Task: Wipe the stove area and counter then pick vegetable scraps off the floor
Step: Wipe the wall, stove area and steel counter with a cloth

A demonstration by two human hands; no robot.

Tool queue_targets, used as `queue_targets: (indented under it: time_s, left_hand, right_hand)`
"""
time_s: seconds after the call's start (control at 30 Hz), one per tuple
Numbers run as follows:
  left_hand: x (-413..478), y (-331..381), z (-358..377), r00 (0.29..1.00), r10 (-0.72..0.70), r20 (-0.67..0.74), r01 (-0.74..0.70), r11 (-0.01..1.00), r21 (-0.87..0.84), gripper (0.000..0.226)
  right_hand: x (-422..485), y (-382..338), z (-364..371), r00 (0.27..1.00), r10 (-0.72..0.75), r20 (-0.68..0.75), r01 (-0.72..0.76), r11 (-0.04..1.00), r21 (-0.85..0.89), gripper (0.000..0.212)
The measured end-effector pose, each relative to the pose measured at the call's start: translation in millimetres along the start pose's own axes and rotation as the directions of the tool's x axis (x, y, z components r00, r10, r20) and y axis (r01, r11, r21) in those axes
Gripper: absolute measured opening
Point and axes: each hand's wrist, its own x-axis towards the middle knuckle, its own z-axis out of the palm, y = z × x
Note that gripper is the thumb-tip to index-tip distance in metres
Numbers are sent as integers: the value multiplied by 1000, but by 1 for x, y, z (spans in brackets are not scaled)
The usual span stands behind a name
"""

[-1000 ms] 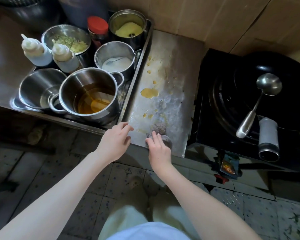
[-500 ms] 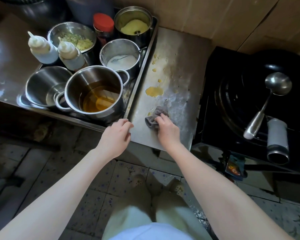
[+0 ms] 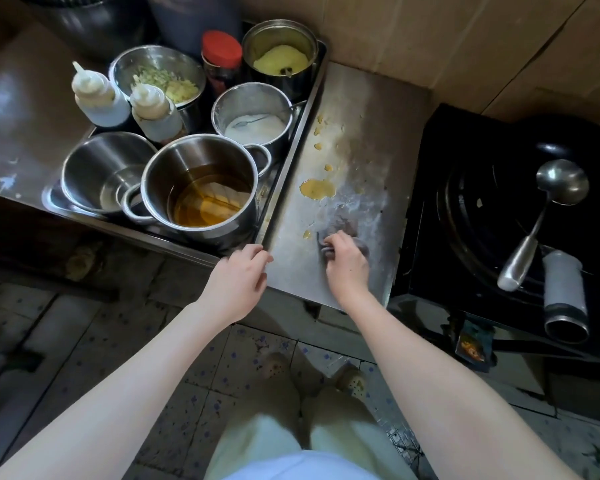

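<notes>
steel counter [image 3: 378, 109] under both hands | black stove [image 3: 425, 157] right of my right hand [image 3: 347, 268] | oil pot [image 3: 219, 235] just past my left hand [image 3: 238, 282] | left fingers loose on the front edge | yellow spill [image 3: 317, 188] ahead of right knuckles | gray rag [image 3: 360, 244] bunched in curled right fingers, on counter

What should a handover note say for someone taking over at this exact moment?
Left hand rests at the front edge of the steel counter by the tray corner, holding nothing.
Right hand grips the grey cloth, pressed on the counter.
Done: the near strip of counter looks wiped, though streaky.
Left: yellow puddle and small yellow spots farther back; stove and floor scraps seem yet to come.
</notes>
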Motion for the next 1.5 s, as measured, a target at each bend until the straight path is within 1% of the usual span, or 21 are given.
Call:
queue_targets:
  time_s: [0.13, 0.2, 0.3, 0.4, 0.57, 0.63, 0.7, 0.77, 0.83, 0.87, 0.93, 1.03, 1.1, 1.17, 1.23, 1.33, 1.43, 1.47, 1.5]
  left_hand:
    - [-7, -7, 0, 1000, -12, 12, 12, 999, 44, 32]
    - [-12, -12, 0, 999, -31, 7, 31, 998, 58, 32]
    - [-19, -16, 0, 999, -48, -3, 48, 997, 57, 32]
    - [-21, -17, -1, 998, -55, 1, 55, 998, 43, 32]
    - [-13, -8, -1, 1000, -19, 3, 19, 1000, 13, 33]
    - [-7, -1, -2, 1000, -4, -11, 4, 1000, -9, 33]
    - [0, 7, -2, 1000, 16, -24, -16, 1000, -27, 32]
    - [8, 13, -1, 999, 29, -30, -30, 999, -34, 32]
    - [17, 18, -1, 999, 35, -36, -36, 998, -46, 33]
    - [21, 20, -1, 999, 35, -34, -37, 998, -56, 33]
    - [29, 23, -3, 999, 39, -30, -41, 997, -67, 32]
    - [37, 25, -6, 999, 13, -45, -16, 997, -76, 32]
    - [40, 24, -7, 998, -9, -59, 3, 996, -85, 32]
    - [43, 24, -10, 997, -28, -68, 21, 995, -97, 31]
    - [45, 22, -12, 995, -54, -81, 44, 992, -122, 31]
    - [48, 20, -13, 993, -78, -85, 65, 988, -141, 31]
    - [51, 18, -12, 990, -112, -82, 96, 979, -177, 32]
    - [52, 18, -11, 990, -115, -80, 99, 978, -185, 32]
    - [54, 19, -11, 991, -114, -75, 98, 977, -187, 32]
  right_hand:
    - [-3, -31, 26, 972, -170, 160, 178, 983, -40, 28]
    - [-2, -40, 36, 954, -223, 199, 241, 968, -74, 28]
    - [1, -43, 42, 948, -255, 190, 277, 955, -103, 29]
    - [12, -36, 37, 959, -251, 131, 265, 958, -111, 30]
    - [45, -15, 10, 984, -170, 44, 174, 978, -113, 29]
    - [57, 0, -4, 996, -92, 0, 91, 990, -107, 30]
    - [67, 19, -18, 998, 17, -63, -24, 993, -113, 33]
    - [76, 36, -29, 979, 154, -132, -166, 982, -88, 35]
    - [86, 44, -35, 949, 264, -171, -273, 961, -34, 28]
    - [91, 42, -36, 941, 290, -176, -297, 955, -12, 24]
    - [99, 33, -33, 938, 300, -174, -298, 954, 39, 19]
    - [106, 10, -21, 959, 236, -154, -213, 965, 154, 17]
    - [111, -6, -14, 981, 154, -120, -126, 969, 212, 18]
    - [114, -20, -7, 996, 36, -81, -18, 977, 212, 20]
    - [118, -31, 1, 992, -124, -13, 125, 983, 136, 21]
    - [124, -35, 9, 943, -320, 95, 323, 946, -16, 24]
    - [136, -25, 6, 893, -423, 155, 445, 883, -153, 23]
    - [141, -20, 3, 891, -426, 154, 449, 876, -175, 23]
    - [146, -15, -1, 904, -403, 141, 424, 888, -180, 22]
